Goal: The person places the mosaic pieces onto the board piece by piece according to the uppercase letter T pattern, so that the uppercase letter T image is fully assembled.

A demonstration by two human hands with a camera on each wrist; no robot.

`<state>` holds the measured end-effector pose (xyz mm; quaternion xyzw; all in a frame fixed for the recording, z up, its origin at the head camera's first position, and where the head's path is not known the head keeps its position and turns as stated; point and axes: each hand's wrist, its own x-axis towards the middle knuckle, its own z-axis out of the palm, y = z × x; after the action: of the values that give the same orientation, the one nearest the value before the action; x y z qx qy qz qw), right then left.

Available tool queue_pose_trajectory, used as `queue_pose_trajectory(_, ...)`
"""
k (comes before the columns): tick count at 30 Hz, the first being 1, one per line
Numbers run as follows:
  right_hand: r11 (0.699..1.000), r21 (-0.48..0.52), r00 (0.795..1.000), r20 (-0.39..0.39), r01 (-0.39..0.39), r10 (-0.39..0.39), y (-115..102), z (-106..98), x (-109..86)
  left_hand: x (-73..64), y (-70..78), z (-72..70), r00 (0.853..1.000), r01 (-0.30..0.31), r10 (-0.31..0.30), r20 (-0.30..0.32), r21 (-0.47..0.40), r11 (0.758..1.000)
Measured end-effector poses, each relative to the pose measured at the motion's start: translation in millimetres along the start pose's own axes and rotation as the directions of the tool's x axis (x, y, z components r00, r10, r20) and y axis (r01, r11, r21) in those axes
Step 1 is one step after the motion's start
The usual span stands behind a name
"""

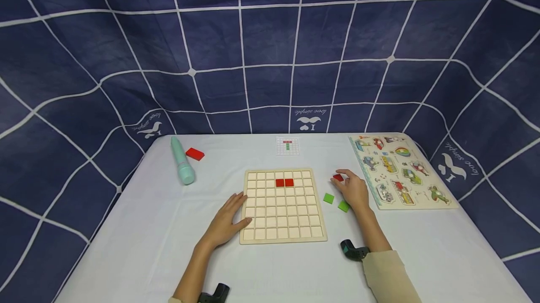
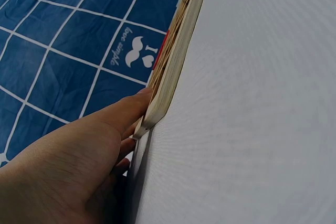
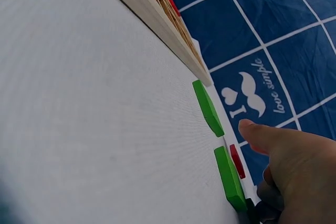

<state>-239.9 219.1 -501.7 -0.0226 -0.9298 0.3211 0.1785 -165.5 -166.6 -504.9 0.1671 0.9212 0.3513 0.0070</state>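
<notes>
In the head view a wooden grid board (image 1: 281, 209) lies mid-table. Two red square tiles (image 1: 284, 183) sit side by side in its upper rows. My left hand (image 1: 225, 223) rests against the board's left edge, fingers extended and thumb over the rim; the left wrist view shows these fingers (image 2: 134, 109) along the wooden side. To the board's right, my right hand (image 1: 353, 190) reaches to a loose red tile (image 1: 338, 178), thumb and finger spread around it. In the right wrist view that red tile (image 3: 237, 161) lies flat, below the thumb.
Two green tiles (image 1: 328, 198) lie between board and right hand. A picture puzzle board (image 1: 390, 171) stands at right. At the back are a small pattern card (image 1: 288, 146) with a red-and-green T, a mint cylindrical object (image 1: 182, 160) and a red block (image 1: 195, 154).
</notes>
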Motion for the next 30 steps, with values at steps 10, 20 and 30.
queue_pose_trajectory(10, 0.997, 0.068, 0.997, 0.064, 0.042, -0.046, -14, 9, -5.1, -0.5, 1.1, -1.8, 1.000, 0.009, -0.009, 0.003, 0.003, 1.000)
queue_pose_trajectory(20, 0.989, 0.115, 0.993, 0.070, 0.087, -0.096, -28, 16, -7.0, -0.5, 1.2, -0.9, 1.000, 0.005, -0.005, 0.005, -0.007, 1.000)
queue_pose_trajectory(30, 0.999, 0.030, 1.000, 0.012, -0.015, 0.014, -8, 3, -2.3, 0.6, 1.4, -0.3, 1.000, -0.003, 0.003, 0.001, -0.006, 1.000)
